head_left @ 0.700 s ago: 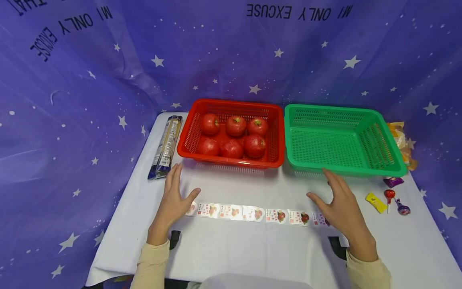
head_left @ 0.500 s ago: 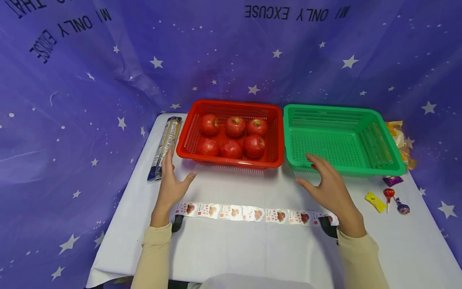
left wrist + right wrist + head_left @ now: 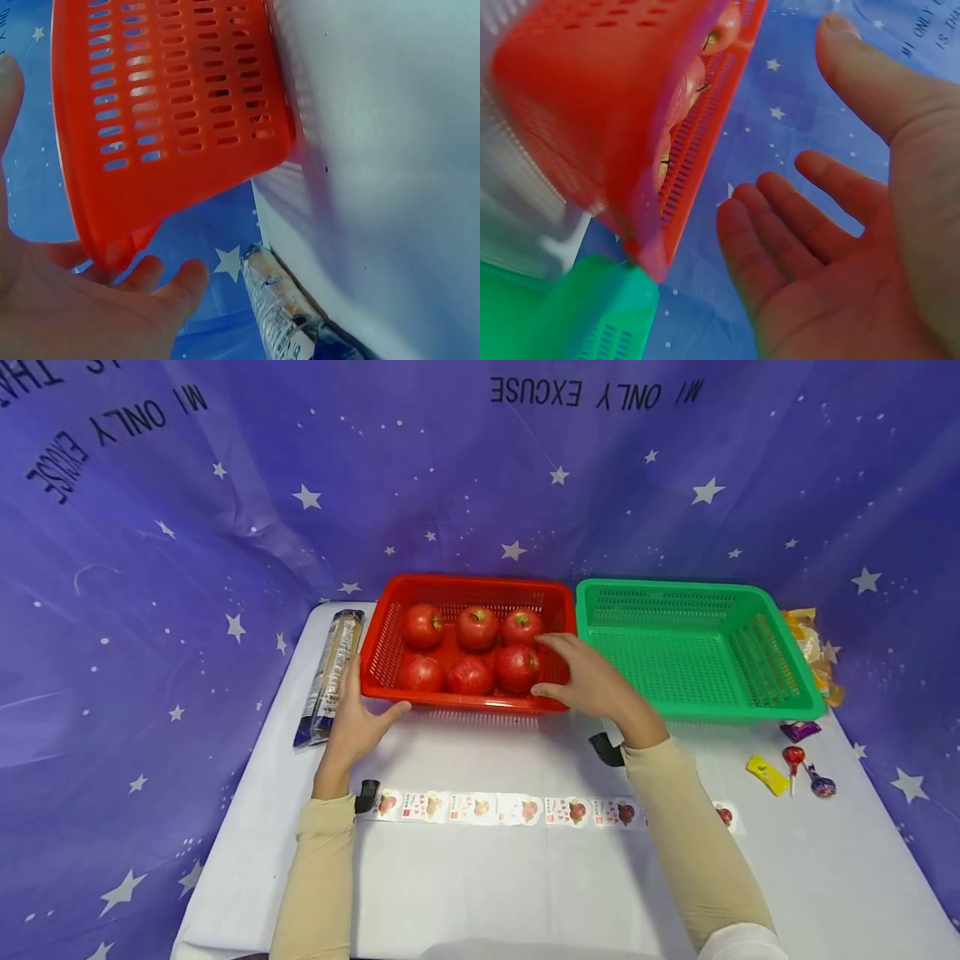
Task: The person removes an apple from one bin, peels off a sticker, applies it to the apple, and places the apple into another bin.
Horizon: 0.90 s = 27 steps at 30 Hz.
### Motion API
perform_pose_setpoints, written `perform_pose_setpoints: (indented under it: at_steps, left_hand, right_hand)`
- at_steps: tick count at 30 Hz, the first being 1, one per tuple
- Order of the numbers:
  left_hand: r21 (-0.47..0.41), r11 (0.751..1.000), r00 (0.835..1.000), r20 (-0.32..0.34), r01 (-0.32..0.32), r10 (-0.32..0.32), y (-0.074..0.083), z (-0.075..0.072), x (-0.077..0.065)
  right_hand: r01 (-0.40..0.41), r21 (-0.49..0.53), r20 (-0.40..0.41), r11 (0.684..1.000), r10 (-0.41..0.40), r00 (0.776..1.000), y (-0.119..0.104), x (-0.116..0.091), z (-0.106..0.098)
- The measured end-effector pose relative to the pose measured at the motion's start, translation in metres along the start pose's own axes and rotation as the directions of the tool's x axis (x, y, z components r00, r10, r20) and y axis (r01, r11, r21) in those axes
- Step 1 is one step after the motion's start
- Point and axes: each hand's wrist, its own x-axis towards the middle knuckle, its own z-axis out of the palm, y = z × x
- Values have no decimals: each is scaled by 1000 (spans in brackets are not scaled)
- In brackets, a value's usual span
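Several red apples (image 3: 477,628) lie in two rows inside a red plastic basket (image 3: 491,700). My left hand (image 3: 356,727) is at the basket's front left corner, thumb apart from the fingers. In the left wrist view, the rim partly hides some fingers of that hand (image 3: 97,300); contact cannot be told. Over the red basket's right end is my right hand (image 3: 588,681), by the front right apple (image 3: 517,667). The right wrist view shows its fingers (image 3: 795,217) spread, with nothing in the palm.
A green basket (image 3: 697,713) stands right of the red one. Left lies a long clear-and-blue packet (image 3: 330,677). A strip of apple-printed labels (image 3: 521,810) crosses the white table (image 3: 487,885). A yellow-wrapped sweet (image 3: 767,775), lollipops (image 3: 793,758) and a purple-wrapped sweet (image 3: 800,731) lie right.
My right hand has moved left and forward, from before the green basket to over the red basket's right end. The left hand has moved forward to the red basket's left corner.
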Motion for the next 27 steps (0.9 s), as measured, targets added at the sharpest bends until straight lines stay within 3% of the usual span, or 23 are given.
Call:
perform_pose_setpoints:
  at_steps: [4, 12, 18, 27]
  left_hand:
    - [34, 999, 1000, -12, -8, 9, 2, 5, 5]
    - [77, 996, 999, -42, 37, -33, 2, 10, 9]
    - [73, 996, 998, -37, 44, -41, 2, 9, 12]
    - [61, 996, 997, -35, 70, -68, 3, 9, 9]
  right_hand:
    - [-24, -27, 65, 999, 26, 998, -3, 23, -5]
    - [-89, -53, 170, 995, 97, 981, -6, 54, -2]
    - [-52, -58, 182, 997, 61, 981, -10, 72, 7]
    - [-33, -184, 270, 982, 82, 959, -17, 85, 20]
